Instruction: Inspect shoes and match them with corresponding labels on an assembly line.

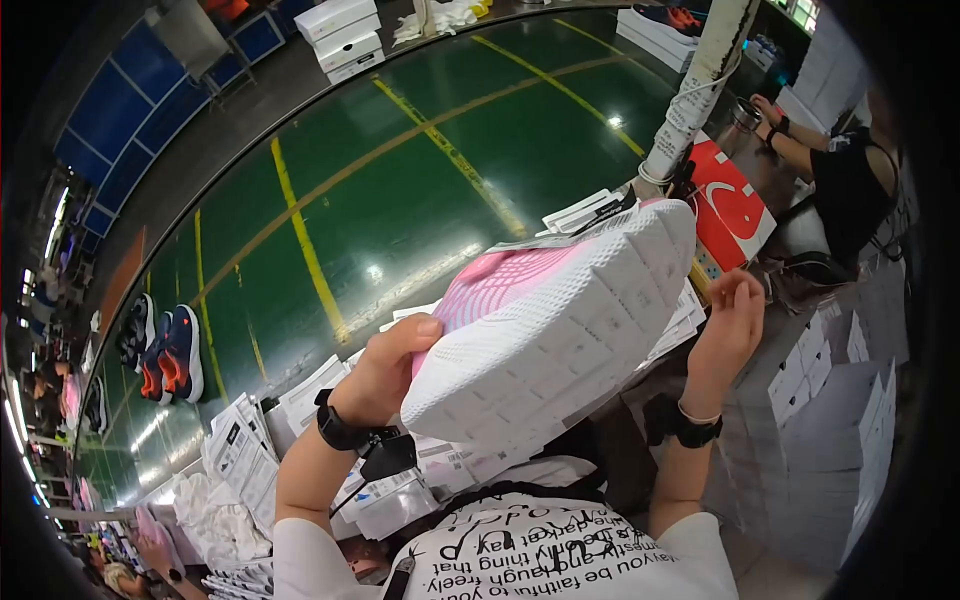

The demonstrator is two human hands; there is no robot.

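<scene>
**Currently: One Shoe Held Sole-Up Between Two Hands**

Currently the person holds one pink shoe with a white sole above the table, close in front of the chest. The shoe is turned so that the white, block-patterned sole faces the camera and the pink knit upper faces away; this orientation suits a check of the sole surface.

Hand state:
- The left hand is closed around one end of the shoe, thumb on the pink upper at the sole's edge, carrying the weight.
- The right hand is open, fingers upright and loosely curved, just beside the other end of the shoe. Whether it touches the shoe cannot be told.

Each wrist carries a black band; the left one has a small black device and cable hanging from it.

Counts in view:
- Shoes held: one.
- Dark shoes with orange and blue parts set apart on the green floor at the far left: at least three, in a loose group.
- White shoe boxes stacked at the top left: three visible.
- Red-and-white box near the wrapped white post: one.
- Printed paper sheets lie in several stacks under and around the arms; an exact number cannot be told.
- Another person in black sits at the upper right.
</scene>
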